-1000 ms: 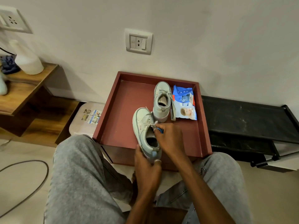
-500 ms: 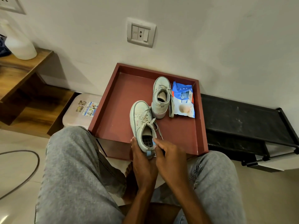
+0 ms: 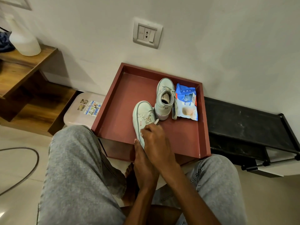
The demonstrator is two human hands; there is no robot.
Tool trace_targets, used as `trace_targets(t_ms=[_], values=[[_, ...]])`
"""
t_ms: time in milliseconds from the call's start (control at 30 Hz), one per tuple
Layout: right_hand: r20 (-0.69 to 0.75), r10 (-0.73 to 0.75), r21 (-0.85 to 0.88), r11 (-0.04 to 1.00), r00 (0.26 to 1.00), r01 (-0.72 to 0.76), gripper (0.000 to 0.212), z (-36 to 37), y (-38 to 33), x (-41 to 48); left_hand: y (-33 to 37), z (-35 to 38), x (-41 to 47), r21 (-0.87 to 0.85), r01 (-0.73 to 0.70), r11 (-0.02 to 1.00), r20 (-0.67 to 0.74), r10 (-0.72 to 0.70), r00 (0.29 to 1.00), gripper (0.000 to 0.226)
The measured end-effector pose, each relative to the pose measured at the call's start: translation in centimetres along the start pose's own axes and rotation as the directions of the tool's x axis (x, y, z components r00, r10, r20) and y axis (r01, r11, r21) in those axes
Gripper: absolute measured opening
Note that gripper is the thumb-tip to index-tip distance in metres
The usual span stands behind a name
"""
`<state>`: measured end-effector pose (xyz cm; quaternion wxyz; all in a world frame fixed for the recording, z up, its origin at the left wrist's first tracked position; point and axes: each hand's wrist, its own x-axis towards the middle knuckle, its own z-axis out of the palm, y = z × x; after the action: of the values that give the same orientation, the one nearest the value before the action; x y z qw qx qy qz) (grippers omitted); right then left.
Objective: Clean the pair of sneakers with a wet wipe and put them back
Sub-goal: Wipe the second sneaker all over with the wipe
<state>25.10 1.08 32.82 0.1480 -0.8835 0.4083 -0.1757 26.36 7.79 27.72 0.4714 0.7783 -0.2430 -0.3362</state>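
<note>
While both hands [image 3: 151, 151] clasp one sneaker [image 3: 142, 117], the tray [image 3: 113, 120] holds its mate [image 3: 164, 98] — and wipes [image 3: 186, 103].

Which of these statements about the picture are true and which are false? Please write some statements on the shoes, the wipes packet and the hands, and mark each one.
1. Both hands are on the nearer sneaker. True: the left hand grips its heel end and the right hand lies over its top.
2. The second sneaker lies on the floor. False: it stands in the red tray.
3. The wipes packet lies in the tray to the right of the second sneaker. True.
4. The packet is green. False: it is blue and white.
5. A white bottle stands on the wooden shelf at the left. True.
</note>
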Motion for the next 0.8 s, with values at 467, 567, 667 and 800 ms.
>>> trace_targets(t_ms=[467, 567, 667, 800], values=[[0.023, 0.105, 0.263, 0.959, 0.994, -0.107, 0.021, -6.3, 2.3, 6.5, -1.1, 0.2, 0.3, 0.046, -0.003, 0.999, -0.058, 0.006, 0.998, 0.102], [0.029, 0.001, 0.233, 0.972, 1.0, -0.008, 0.019, -4.0, 2.5, 11.5, -1.4, 0.3, 0.6, 0.034, -0.009, 0.999, -0.071, 0.011, 0.997, 0.104], [0.269, -0.111, 0.103, 0.991, 0.957, 0.086, 0.025, -0.8, 3.5, 13.7, -1.3, 0.1, 0.8, 0.027, 0.002, 1.0, -0.095, 0.001, 0.995, 0.104], [0.343, -0.059, 0.015, 0.998, 0.937, 0.057, 0.028, -0.4, 5.2, 12.1, -1.4, -0.2, 1.5, 0.043, -0.006, 0.999, -0.106, 0.01, 0.994, 0.102]])
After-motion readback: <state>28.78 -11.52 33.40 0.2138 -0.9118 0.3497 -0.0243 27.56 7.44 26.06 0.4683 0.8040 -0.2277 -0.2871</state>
